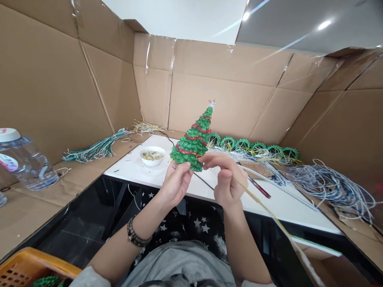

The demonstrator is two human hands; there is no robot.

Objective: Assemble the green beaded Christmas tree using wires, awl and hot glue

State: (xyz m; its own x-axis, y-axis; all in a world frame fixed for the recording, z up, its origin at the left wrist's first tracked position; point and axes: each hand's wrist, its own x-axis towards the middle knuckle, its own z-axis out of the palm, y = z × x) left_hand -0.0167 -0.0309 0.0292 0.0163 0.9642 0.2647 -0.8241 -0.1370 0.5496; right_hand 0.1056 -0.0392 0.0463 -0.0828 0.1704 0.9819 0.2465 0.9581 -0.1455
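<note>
A green Christmas tree figure [193, 140] with red garlands and a clear star on top leans to the right above the white table. My left hand [177, 184] grips its base from below, thumb on the near side. At the tree's lower right side, my right hand [225, 175] is closed, its fingertips touching a yellow wire near the branches. Yellow and white wire [260, 201] runs from this hand down to the lower right.
A white bowl of wire bits [152, 156] sits left of the tree. Behind, several green trees [242, 144] lie in a row with wires. Red-handled tool [261, 189] and wire bundle [332, 187] are right; water bottle [26, 159], green wires [95, 147] and orange basket [38, 259] left.
</note>
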